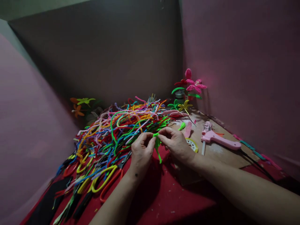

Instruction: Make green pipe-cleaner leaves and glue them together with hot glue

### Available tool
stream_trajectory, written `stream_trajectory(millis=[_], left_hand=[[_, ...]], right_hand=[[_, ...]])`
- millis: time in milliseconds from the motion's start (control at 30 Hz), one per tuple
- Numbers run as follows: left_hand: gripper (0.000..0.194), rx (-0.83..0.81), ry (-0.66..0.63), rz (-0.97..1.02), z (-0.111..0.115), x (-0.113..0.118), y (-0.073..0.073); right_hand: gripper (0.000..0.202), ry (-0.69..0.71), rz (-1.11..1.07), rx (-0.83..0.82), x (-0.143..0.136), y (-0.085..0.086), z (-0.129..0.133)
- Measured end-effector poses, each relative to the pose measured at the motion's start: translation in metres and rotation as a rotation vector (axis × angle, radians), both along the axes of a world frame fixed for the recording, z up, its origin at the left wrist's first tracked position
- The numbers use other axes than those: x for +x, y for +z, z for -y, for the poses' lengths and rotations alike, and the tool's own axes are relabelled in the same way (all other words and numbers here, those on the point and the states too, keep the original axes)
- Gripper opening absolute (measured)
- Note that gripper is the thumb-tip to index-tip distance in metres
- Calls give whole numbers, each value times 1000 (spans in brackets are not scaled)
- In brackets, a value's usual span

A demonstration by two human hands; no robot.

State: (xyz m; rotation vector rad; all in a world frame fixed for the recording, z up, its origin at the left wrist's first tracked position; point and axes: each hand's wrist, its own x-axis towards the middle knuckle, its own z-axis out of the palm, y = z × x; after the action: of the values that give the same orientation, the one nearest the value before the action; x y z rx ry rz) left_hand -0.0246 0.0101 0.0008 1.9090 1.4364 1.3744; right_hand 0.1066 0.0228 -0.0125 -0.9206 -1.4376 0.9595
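Observation:
Between my two hands is a small bright green pipe-cleaner piece [157,144], its tail hanging down over the red cloth. My left hand [142,150] pinches its upper left side between thumb and fingers. From the right, my right hand [177,144] pinches the same piece near its top, fingertips almost touching those of the left. Just left of my hands spreads a large heap of multicoloured pipe cleaners [117,128]. Another small green piece [182,126] lies beyond my right hand.
A pink glue gun [220,139] with a black cord rests on a brown board [236,159] at right. Scissors with yellow handles [104,179] lie at left front. Behind stand pipe-cleaner flowers [196,85]. A yellow-rimmed spool [192,144] is partly behind my right hand.

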Motion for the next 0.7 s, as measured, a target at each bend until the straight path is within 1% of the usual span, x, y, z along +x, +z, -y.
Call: stream_trajectory(millis=[167, 267, 400, 700], left_hand=[[10, 125, 4, -149, 1, 0, -1], [10, 159, 2, -194, 1, 0, -1], [11, 157, 9, -212, 2, 0, -2], [11, 99, -13, -137, 3, 2, -1]], right_hand=[[13, -12, 43, -7, 1, 1, 1], [14, -9, 56, -12, 0, 1, 3], [13, -17, 28, -41, -2, 1, 5], [15, -7, 14, -66, -3, 2, 6]])
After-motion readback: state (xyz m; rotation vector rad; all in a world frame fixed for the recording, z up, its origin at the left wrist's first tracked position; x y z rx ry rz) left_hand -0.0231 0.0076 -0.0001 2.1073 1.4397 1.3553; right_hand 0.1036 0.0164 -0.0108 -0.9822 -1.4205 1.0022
